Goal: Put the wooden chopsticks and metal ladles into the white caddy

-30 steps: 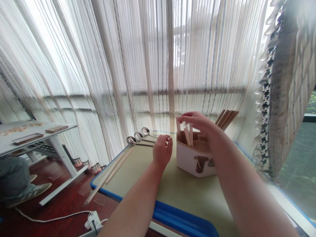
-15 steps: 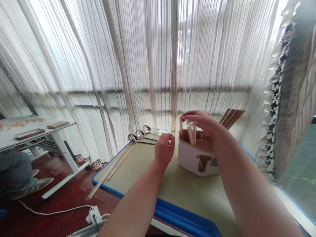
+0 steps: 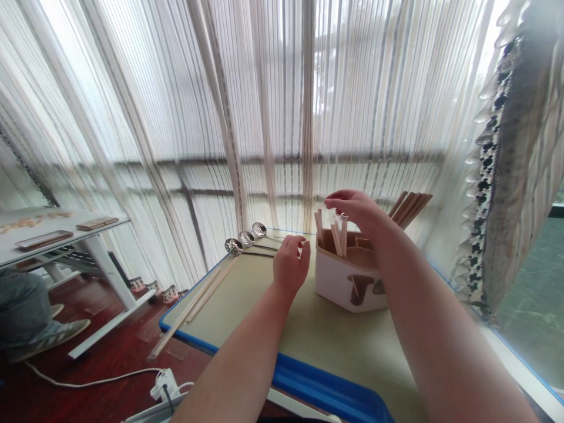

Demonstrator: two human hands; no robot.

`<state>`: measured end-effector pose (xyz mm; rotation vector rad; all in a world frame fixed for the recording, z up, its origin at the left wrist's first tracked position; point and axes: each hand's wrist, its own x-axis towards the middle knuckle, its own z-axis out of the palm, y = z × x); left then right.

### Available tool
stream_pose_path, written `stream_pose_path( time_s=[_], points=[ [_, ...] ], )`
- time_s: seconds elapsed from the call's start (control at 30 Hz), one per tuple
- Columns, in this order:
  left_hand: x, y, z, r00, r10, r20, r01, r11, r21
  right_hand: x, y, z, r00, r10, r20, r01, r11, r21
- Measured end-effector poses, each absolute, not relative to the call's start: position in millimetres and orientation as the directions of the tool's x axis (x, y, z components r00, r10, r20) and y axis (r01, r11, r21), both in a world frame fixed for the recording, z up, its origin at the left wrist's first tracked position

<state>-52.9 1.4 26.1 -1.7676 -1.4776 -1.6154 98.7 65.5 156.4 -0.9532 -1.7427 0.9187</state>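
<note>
A white utensil caddy [image 3: 333, 289] with a brown inside stands on the small table. Thin wooden chopsticks [image 3: 319, 226] rise from its left compartment, and a wrapped bundle of short sticks [image 3: 340, 238] leans beside them. My right hand [image 3: 350, 205] hovers just above these, fingers apart, with nothing visible in it. My left hand [image 3: 291, 261] is left of the caddy, loosely curved and empty as far as I can see. Near it lie a slotted ladle [image 3: 233, 246] and two more metal ladles [image 3: 247, 238], their handles running behind my left hand.
Long wooden sticks [image 3: 211, 292] lie at the table's left, one overhanging the blue edge [image 3: 189, 338]. Darker sticks [image 3: 412, 208] stand at the caddy's back right. A sheer curtain [image 3: 273, 117] hangs behind. A seated person's leg [image 3: 26, 311] and a power strip [image 3: 165, 385] are at left.
My right hand has let go of the chopsticks at the caddy's left end and lifted slightly, its fingers now clear of them. The view has shifted a little; my left hand keeps its place.
</note>
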Motion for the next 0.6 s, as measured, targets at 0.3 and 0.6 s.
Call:
stream_pose_path(
  time_s=[0.3, 0.6],
  points=[
    [-52, 2, 26, -0.169, 0.464, 0.869, 0.827, -0.413, 0.381, 98, 69, 152, -0.366, 0.886, 0.285, 0.247, 0.387, -0.888],
    [-58, 7, 23, -0.268, 0.475, 0.838, 0.852, -0.290, 0.437, 100, 35, 177, -0.091, 0.755, 0.649, 0.167, 0.654, -0.738]
  ],
)
